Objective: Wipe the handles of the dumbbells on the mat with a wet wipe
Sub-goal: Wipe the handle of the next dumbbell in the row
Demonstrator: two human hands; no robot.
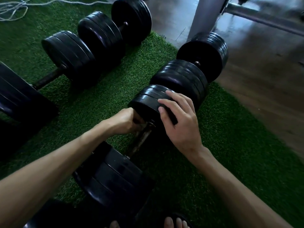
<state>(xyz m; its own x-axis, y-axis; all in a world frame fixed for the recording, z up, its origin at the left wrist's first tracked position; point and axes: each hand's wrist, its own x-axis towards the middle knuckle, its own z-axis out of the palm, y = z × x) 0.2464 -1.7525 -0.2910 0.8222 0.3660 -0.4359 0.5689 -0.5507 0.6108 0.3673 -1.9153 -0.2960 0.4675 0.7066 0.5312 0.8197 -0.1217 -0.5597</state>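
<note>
A black plate dumbbell lies on the green turf mat (131, 76), its worn metal handle (141, 140) running between a near plate stack (113, 176) and a far plate stack (148, 104). My left hand (125, 122) is curled around the upper end of the handle beside the far stack; no wet wipe shows in its grip. My right hand (179, 124) rests on top of the far stack with its fingers spread over the rim. Another dumbbell (190, 74) lies just beyond, and two more (98, 40) lie at the upper left.
A further dark weight (18, 99) sits at the left edge. A white cord (14, 9) lies coiled at the top left. A grey metal frame post (205, 15) stands on the shiny floor (263, 71) right of the mat. My toes in a sandal (174, 222) show at the bottom.
</note>
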